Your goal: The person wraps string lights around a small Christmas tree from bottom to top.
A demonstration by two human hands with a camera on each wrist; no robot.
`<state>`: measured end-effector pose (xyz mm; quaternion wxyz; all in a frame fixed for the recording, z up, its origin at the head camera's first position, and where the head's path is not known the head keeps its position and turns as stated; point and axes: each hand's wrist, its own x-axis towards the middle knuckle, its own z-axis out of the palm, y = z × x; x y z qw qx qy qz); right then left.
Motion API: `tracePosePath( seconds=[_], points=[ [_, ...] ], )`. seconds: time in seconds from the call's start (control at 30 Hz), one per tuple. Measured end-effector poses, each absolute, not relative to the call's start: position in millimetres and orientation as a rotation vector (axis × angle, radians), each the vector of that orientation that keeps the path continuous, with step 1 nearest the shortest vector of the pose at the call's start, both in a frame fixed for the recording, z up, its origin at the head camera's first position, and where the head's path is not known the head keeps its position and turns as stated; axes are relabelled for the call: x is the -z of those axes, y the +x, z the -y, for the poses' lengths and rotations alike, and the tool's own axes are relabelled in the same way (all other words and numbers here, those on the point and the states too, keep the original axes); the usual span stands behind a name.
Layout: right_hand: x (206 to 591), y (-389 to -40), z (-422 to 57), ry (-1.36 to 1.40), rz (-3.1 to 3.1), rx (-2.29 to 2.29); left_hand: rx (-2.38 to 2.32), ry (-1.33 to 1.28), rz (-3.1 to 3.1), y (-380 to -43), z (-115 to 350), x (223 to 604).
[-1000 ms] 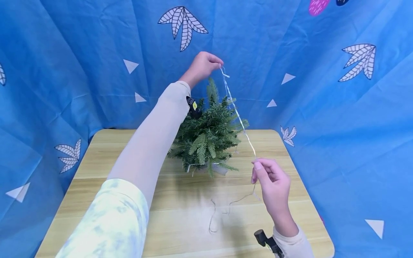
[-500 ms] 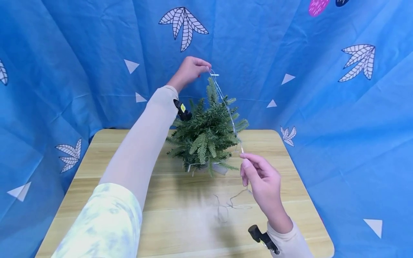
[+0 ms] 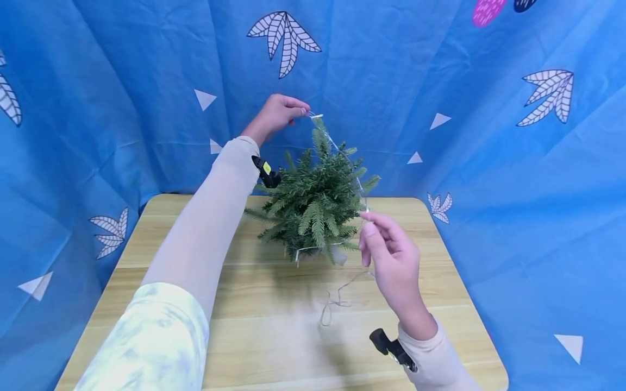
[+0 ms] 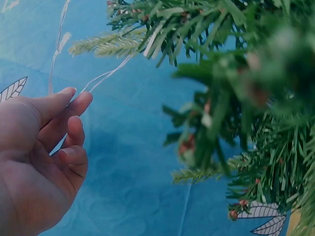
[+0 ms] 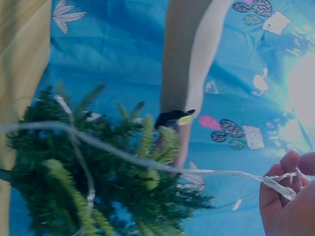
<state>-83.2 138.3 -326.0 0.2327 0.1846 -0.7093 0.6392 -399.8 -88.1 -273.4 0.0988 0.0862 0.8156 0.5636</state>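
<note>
Apart, my L hand (image 3: 276, 115) & R hand (image 3: 395, 266) pinch string lights (image 3: 360, 185) btwn them, prob. limp, featherlight, best held by wire (image 5: 221, 172).

The right hand (image 5: 288, 211) pinches the wire (image 5: 123, 154) beside a clear bulb (image 5: 279, 189). The wire crosses in front of the tree (image 5: 66, 184); behind, the left arm (image 5: 182, 59) wears a black camera (image 5: 168, 119) against a printed blue curtain (image 5: 118, 54).
</note>
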Motion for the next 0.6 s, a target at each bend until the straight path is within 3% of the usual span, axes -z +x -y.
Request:
tracePosePath(
  seconds=[0.6],
  points=[
    [304,-102,-139,0.384,1.615,-1.789,-1.785,0.197,-2.343,-406,78,276]
  ],
)
